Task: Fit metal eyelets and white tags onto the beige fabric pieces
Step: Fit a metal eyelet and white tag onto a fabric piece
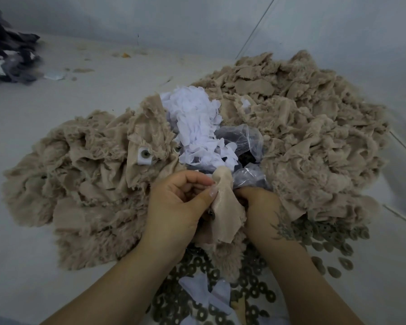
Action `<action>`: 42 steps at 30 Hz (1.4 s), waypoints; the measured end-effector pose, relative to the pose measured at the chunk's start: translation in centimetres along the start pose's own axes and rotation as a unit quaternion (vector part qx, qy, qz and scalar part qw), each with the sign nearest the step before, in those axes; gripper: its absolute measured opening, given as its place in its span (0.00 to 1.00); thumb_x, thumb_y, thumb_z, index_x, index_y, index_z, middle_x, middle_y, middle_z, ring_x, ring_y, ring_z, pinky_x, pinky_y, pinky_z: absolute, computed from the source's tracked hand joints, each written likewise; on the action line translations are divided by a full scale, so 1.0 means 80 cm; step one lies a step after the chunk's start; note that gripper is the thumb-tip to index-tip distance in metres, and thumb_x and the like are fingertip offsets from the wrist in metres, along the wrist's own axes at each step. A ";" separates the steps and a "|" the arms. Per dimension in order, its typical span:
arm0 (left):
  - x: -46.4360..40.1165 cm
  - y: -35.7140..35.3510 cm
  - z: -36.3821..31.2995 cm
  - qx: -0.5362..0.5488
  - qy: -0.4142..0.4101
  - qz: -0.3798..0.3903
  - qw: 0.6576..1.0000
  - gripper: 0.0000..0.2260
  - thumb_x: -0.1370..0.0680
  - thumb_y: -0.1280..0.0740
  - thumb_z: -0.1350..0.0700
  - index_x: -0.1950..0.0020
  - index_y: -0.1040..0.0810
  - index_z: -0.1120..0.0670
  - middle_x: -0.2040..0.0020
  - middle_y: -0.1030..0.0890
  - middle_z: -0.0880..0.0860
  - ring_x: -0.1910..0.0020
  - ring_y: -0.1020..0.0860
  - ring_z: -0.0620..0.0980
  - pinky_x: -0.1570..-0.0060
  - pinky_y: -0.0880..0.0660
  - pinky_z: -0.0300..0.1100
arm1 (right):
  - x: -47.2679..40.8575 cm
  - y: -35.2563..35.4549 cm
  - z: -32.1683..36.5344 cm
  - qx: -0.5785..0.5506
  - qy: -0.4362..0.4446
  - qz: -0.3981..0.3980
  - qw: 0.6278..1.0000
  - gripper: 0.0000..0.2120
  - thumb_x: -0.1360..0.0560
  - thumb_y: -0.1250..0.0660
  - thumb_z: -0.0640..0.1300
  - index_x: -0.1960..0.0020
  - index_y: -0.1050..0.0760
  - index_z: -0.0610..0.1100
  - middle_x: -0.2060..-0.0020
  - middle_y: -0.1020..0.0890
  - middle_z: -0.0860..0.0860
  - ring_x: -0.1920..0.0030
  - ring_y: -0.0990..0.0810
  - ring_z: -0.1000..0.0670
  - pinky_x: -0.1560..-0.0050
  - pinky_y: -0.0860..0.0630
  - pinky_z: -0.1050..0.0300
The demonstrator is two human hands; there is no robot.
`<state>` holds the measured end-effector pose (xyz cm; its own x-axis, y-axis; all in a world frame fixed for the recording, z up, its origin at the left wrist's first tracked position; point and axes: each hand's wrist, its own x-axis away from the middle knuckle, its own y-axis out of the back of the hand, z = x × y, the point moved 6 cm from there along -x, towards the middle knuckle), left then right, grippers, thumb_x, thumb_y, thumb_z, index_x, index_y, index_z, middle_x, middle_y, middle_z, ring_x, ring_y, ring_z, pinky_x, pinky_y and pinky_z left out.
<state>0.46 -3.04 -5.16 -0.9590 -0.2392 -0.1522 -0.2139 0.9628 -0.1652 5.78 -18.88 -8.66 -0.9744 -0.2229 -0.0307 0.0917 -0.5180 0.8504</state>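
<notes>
Head view, near edge first: loose metal washers (251,285) scattered across the lower centre and lower right of the frame, with a couple of white tags (217,294) lying on top of them. Both forearms come in from the bottom. Left hand (181,202) at centre frame, thumb and fingers curled, pinching one beige fabric piece (225,207). Right hand (258,202) just right of it, fingers tucked under the same piece; cannot tell exactly what it grips, tattoo on its back. A small dark eyelet (211,212) shows at the fabric edge between the hands. Behind the hands: clear plastic bag (242,141) with dark parts inside, white tag heap (195,127) touching its left side. Beige fabric pile (302,127) spreads left and right around both. On the left part, one finished piece (145,156) with white tag and eyelet. Pale counter (45,109) under everything. Upper left: dark cloth heap (7,50).
</notes>
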 end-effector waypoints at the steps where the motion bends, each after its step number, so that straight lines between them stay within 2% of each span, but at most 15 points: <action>1: 0.000 -0.001 0.000 0.001 0.001 0.002 1.000 0.13 0.27 0.27 0.68 0.60 0.16 0.49 0.62 0.16 0.52 0.63 0.19 0.45 0.62 0.22 0.34 | -0.003 0.001 0.000 -0.013 -0.003 0.000 1.000 0.13 0.27 0.32 0.37 0.46 0.16 0.48 0.53 0.14 0.48 0.53 0.17 0.46 0.49 0.21 0.51; 8: -0.008 -0.003 -0.004 0.002 0.001 -0.007 1.000 0.11 0.27 0.27 0.68 0.60 0.16 0.52 0.63 0.16 0.53 0.63 0.19 0.47 0.62 0.21 0.36 | 0.013 0.036 -0.006 -0.044 0.023 -0.166 0.985 0.03 0.24 0.29 0.40 0.53 0.17 0.44 0.55 0.19 0.47 0.55 0.22 0.49 0.53 0.27 0.56; 10: -0.010 -0.005 -0.004 0.013 0.003 -0.010 1.000 0.12 0.27 0.27 0.68 0.61 0.16 0.51 0.63 0.16 0.53 0.63 0.19 0.47 0.62 0.22 0.36 | 0.016 0.038 -0.013 -0.079 -0.006 -0.125 0.989 0.04 0.23 0.32 0.43 0.54 0.18 0.47 0.57 0.20 0.50 0.57 0.22 0.52 0.55 0.27 0.58; 12: -0.013 -0.008 -0.004 0.026 -0.001 -0.014 1.000 0.13 0.27 0.28 0.69 0.62 0.16 0.51 0.62 0.16 0.54 0.63 0.19 0.48 0.61 0.21 0.36 | 0.019 0.036 -0.017 -0.107 -0.040 -0.056 0.992 0.09 0.21 0.34 0.45 0.59 0.21 0.51 0.65 0.21 0.55 0.64 0.24 0.60 0.62 0.29 0.64; 16: -0.016 -0.014 -0.005 0.036 -0.010 -0.010 0.999 0.13 0.27 0.28 0.69 0.61 0.16 0.50 0.63 0.16 0.52 0.63 0.19 0.47 0.60 0.21 0.36 | 0.032 0.027 -0.009 -0.066 -0.033 0.076 0.994 0.10 0.21 0.36 0.45 0.61 0.24 0.51 0.70 0.24 0.55 0.70 0.28 0.59 0.69 0.33 0.66; 20: -0.016 -0.019 -0.004 0.022 -0.011 0.000 1.000 0.13 0.27 0.28 0.69 0.61 0.16 0.50 0.62 0.16 0.53 0.62 0.19 0.47 0.60 0.22 0.36 | 0.042 0.036 -0.007 -0.144 -0.049 0.065 0.986 0.10 0.24 0.36 0.48 0.60 0.21 0.46 0.75 0.24 0.55 0.76 0.31 0.59 0.71 0.32 0.62; 22: -0.014 -0.021 -0.003 0.013 -0.014 0.006 1.000 0.13 0.27 0.27 0.69 0.61 0.16 0.50 0.63 0.16 0.52 0.63 0.20 0.46 0.62 0.23 0.35 | 0.042 0.042 -0.005 -0.247 -0.076 0.045 0.965 0.12 0.24 0.36 0.47 0.63 0.21 0.46 0.75 0.24 0.54 0.76 0.31 0.57 0.73 0.32 0.61; 25: -0.011 -0.025 -0.004 0.002 -0.017 0.018 1.000 0.10 0.28 0.26 0.68 0.60 0.16 0.52 0.63 0.16 0.52 0.63 0.20 0.46 0.62 0.23 0.35 | 0.043 0.030 0.005 -0.460 -0.110 0.091 0.876 0.17 0.20 0.39 0.39 0.64 0.19 0.47 0.71 0.22 0.49 0.74 0.29 0.55 0.74 0.33 0.63; 28: -0.009 -0.023 -0.002 0.008 -0.013 0.020 1.000 0.10 0.28 0.26 0.67 0.60 0.16 0.52 0.62 0.16 0.53 0.62 0.19 0.47 0.61 0.23 0.35 | 0.045 0.012 0.017 -0.618 -0.135 0.136 0.762 0.09 0.22 0.38 0.36 0.54 0.20 0.39 0.66 0.22 0.45 0.71 0.28 0.54 0.71 0.31 0.63; 30: -0.009 -0.021 0.000 0.031 -0.002 0.016 0.999 0.11 0.28 0.26 0.68 0.60 0.16 0.51 0.61 0.16 0.54 0.62 0.20 0.49 0.61 0.22 0.36 | 0.043 0.007 0.018 -0.664 -0.130 0.138 0.723 0.09 0.25 0.37 0.39 0.49 0.21 0.36 0.62 0.24 0.41 0.68 0.28 0.49 0.65 0.28 0.58; 33: -0.009 -0.018 0.003 0.069 0.011 0.012 0.997 0.09 0.29 0.26 0.66 0.60 0.16 0.51 0.60 0.17 0.57 0.60 0.20 0.52 0.58 0.21 0.38 | 0.039 0.001 0.007 -0.676 -0.132 0.118 0.715 0.18 0.27 0.35 0.42 0.41 0.22 0.33 0.48 0.21 0.32 0.52 0.26 0.33 0.41 0.28 0.33; 34: -0.009 -0.018 0.003 0.078 0.014 0.013 0.997 0.08 0.30 0.26 0.64 0.60 0.16 0.51 0.59 0.17 0.57 0.59 0.20 0.52 0.57 0.20 0.39 | 0.038 -0.001 0.003 -0.677 -0.136 0.108 0.715 0.20 0.27 0.34 0.42 0.39 0.23 0.33 0.43 0.21 0.31 0.46 0.25 0.31 0.37 0.29 0.31; 36: -0.008 -0.019 0.004 0.086 0.020 0.015 0.996 0.06 0.31 0.26 0.62 0.60 0.16 0.51 0.59 0.17 0.57 0.58 0.20 0.53 0.56 0.20 0.39 | 0.036 -0.004 0.001 -0.681 -0.134 0.102 0.713 0.20 0.27 0.33 0.43 0.38 0.22 0.34 0.41 0.20 0.33 0.43 0.21 0.34 0.40 0.24 0.36; 39: -0.007 -0.022 0.005 0.055 0.020 0.021 0.998 0.08 0.29 0.26 0.64 0.60 0.16 0.51 0.60 0.17 0.56 0.60 0.20 0.52 0.58 0.21 0.39 | 0.035 -0.010 0.001 -0.681 -0.116 0.111 0.714 0.14 0.26 0.32 0.42 0.43 0.19 0.37 0.46 0.17 0.35 0.52 0.16 0.41 0.52 0.17 0.48; 42: -0.006 -0.026 0.005 0.000 0.000 0.024 1.000 0.08 0.27 0.26 0.67 0.58 0.17 0.54 0.61 0.16 0.56 0.61 0.18 0.55 0.59 0.20 0.42 | 0.034 -0.012 -0.001 -0.698 -0.083 0.124 0.700 0.15 0.22 0.35 0.40 0.38 0.22 0.35 0.42 0.18 0.36 0.44 0.17 0.39 0.48 0.18 0.50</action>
<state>1.46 -4.98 -5.12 -0.9680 -0.1932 -0.1604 -0.1681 0.9731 -0.1578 3.06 -19.04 -9.60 -0.8924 -0.4109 0.1864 0.2618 -0.8080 -0.5278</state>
